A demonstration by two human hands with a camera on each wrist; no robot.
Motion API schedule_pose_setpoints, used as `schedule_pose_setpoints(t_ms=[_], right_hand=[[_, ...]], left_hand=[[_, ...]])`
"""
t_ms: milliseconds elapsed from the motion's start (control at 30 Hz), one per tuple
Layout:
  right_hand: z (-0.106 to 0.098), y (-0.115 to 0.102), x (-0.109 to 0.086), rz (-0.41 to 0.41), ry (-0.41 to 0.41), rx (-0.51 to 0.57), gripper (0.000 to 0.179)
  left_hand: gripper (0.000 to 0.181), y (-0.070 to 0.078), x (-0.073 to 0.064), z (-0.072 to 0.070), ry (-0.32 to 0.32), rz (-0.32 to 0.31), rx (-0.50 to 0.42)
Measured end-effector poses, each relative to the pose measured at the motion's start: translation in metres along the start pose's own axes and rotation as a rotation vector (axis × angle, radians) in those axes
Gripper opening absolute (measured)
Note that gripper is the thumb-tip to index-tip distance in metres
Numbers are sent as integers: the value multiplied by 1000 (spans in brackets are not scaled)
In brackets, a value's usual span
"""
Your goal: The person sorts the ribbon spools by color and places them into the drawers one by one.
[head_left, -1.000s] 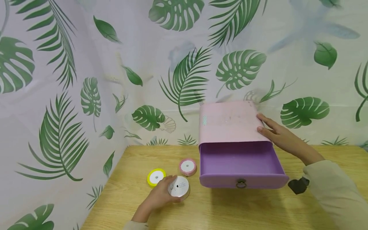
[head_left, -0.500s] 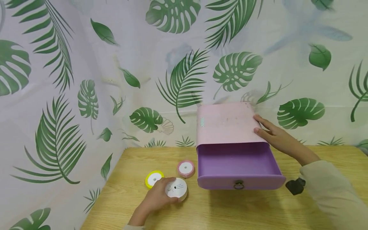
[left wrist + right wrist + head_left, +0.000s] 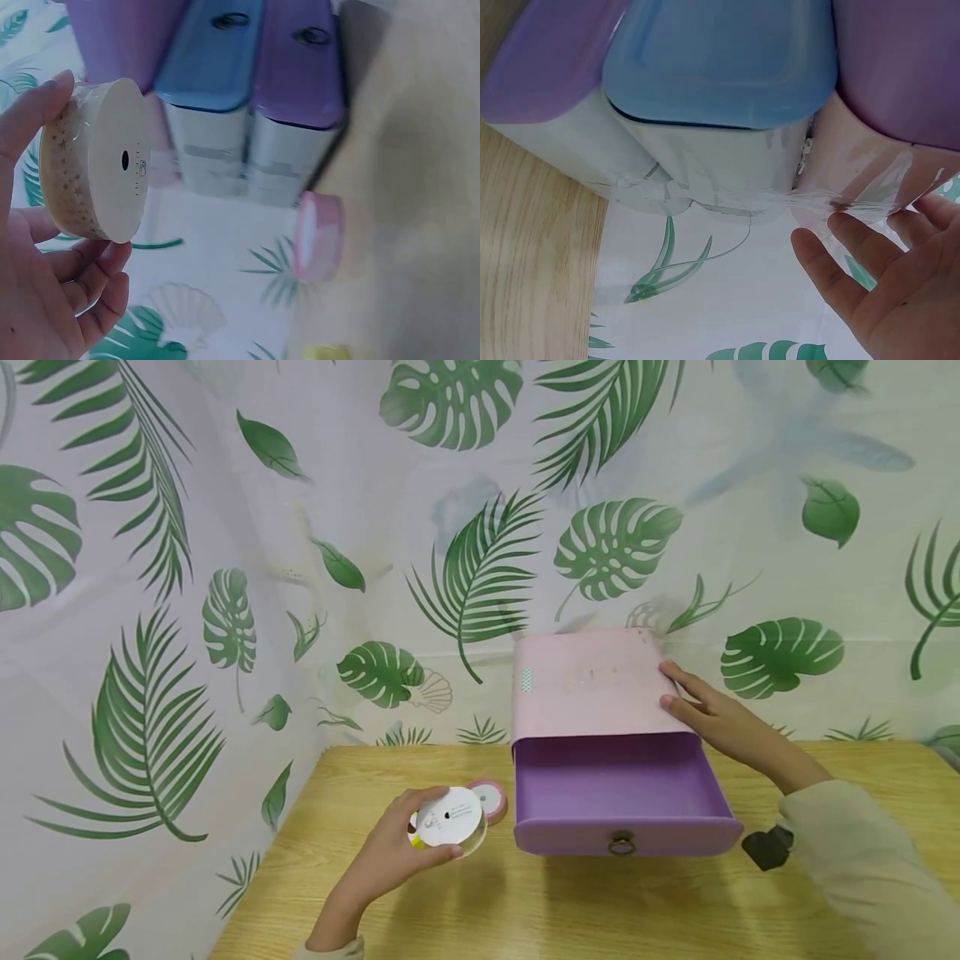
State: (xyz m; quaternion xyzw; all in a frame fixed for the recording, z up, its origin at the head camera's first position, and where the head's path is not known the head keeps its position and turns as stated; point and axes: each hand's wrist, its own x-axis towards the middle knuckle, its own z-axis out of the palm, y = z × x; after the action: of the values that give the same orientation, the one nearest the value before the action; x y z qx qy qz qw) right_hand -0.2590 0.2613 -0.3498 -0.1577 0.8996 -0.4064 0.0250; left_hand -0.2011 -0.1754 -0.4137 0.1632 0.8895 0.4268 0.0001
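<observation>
My left hand (image 3: 386,847) grips a spool of ribbon (image 3: 452,817) with white end discs, held above the table. In the left wrist view, the star-printed cream ribbon (image 3: 67,176) shows round its edge. Behind the spool lies a pink-rimmed ribbon spool (image 3: 501,808); a yellow one (image 3: 417,841) is mostly hidden by my left hand. A drawer unit with a pink top casing (image 3: 600,685) has its top purple drawer (image 3: 626,837) pulled out, with nothing visible inside. Fingers of my right hand (image 3: 716,722) rest extended along the casing's right edge.
Below the open drawer, a blue drawer (image 3: 214,64) and another purple drawer (image 3: 300,71) are closed. A dark angular object (image 3: 768,847) lies on the wooden table (image 3: 600,910) beside my right sleeve. Leaf-printed sheeting (image 3: 420,568) hangs behind and at left.
My left hand has raised the ribbon spool off the table and tilted it, moving slightly away from me and covering most of the yellow spool. My right hand stays on the casing.
</observation>
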Motion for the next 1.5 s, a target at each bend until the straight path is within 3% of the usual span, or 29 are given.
schedule_pose_setpoints(t_ms=[200, 367, 700, 1033, 1233, 1500], right_hand=[[-1, -1, 0, 2, 1, -19, 69], [-1, -1, 0, 9, 1, -19, 68], [1, 2, 0, -1, 0, -10, 68], [1, -1, -1, 0, 12, -13, 68], [1, -1, -2, 8, 23, -18, 68], [1, 0, -2, 10, 23, -7, 68]], left_hand=[[64, 34, 7, -16, -2, 129, 20], [66, 62, 16, -19, -11, 214, 28], [69, 100, 38, -3, -106, 234, -22], [65, 118, 52, 19, -183, 308, 87], [64, 122, 56, 28, -211, 308, 126], [65, 121, 58, 30, -236, 302, 117]])
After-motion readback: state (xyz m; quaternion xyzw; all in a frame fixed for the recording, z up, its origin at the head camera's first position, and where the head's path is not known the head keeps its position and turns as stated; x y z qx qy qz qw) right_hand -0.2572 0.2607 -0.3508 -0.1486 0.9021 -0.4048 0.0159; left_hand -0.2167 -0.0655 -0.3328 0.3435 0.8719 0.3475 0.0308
